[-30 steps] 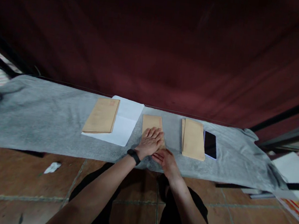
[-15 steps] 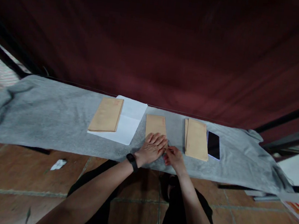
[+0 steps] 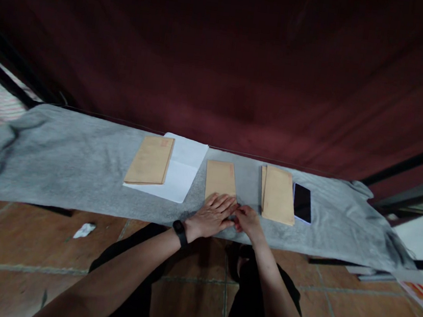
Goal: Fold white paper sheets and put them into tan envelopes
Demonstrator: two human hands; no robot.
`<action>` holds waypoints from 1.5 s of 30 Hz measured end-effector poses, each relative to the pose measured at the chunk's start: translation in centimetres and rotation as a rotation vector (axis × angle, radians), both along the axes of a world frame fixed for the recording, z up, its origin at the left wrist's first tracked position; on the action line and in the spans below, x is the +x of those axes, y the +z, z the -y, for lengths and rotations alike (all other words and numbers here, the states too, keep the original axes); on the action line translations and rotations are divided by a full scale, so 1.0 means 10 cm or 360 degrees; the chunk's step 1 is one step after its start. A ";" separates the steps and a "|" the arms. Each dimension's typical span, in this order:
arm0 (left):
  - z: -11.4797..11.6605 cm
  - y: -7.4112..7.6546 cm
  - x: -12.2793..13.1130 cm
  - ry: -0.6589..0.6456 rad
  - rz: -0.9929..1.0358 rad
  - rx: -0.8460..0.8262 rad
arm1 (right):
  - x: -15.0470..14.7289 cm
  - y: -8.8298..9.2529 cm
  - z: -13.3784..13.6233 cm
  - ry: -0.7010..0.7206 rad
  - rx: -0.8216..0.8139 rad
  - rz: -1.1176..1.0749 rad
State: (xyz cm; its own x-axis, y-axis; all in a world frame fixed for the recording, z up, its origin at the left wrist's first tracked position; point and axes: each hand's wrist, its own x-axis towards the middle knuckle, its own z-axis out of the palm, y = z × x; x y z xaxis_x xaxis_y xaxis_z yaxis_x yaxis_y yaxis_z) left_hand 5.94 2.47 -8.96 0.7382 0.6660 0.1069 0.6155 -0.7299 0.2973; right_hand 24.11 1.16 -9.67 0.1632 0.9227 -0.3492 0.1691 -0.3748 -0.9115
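Note:
A brown paper envelope (image 3: 220, 176) lies on the grey cloth in front of me. My left hand (image 3: 212, 216), a black band on its wrist, rests flat over the envelope's near end with its fingers stretched out. Close against it, my right hand (image 3: 247, 221) has its fingers pinched together at the envelope's near right corner; what is between them is too small to make out. To the right, brown envelopes (image 3: 279, 195) lie in an overlapping stack. On the left, more brown envelopes (image 3: 150, 160) lie on a white sheet of paper (image 3: 186, 168).
A phone (image 3: 302, 203) lies beside the right stack. The grey cloth (image 3: 80, 163) covers a long narrow bench. Dark red fabric (image 3: 221, 77) hangs behind it. A crumpled white tissue (image 3: 84, 230) is on the tiled floor, and a white board (image 3: 422, 243) stands at the right.
My left hand has slid slightly toward me and to the left, uncovering more of the middle envelope. My right hand stays pinched near the same corner.

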 end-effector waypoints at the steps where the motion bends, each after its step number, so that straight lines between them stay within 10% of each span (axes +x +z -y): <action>1: 0.01 0.00 -0.01 -0.0003 0.0000 0.0012 | 0.00 0.02 0.00 0.0011 -0.0015 0.0039; 32: 0.09 0.01 -0.12 -0.0139 -0.0146 0.0187 | 0.03 0.16 0.00 0.0220 -0.0007 0.0623; 45: 0.07 0.01 -0.16 -0.0108 -0.0169 0.0297 | 0.00 0.07 -0.05 -0.0179 0.0056 -0.0139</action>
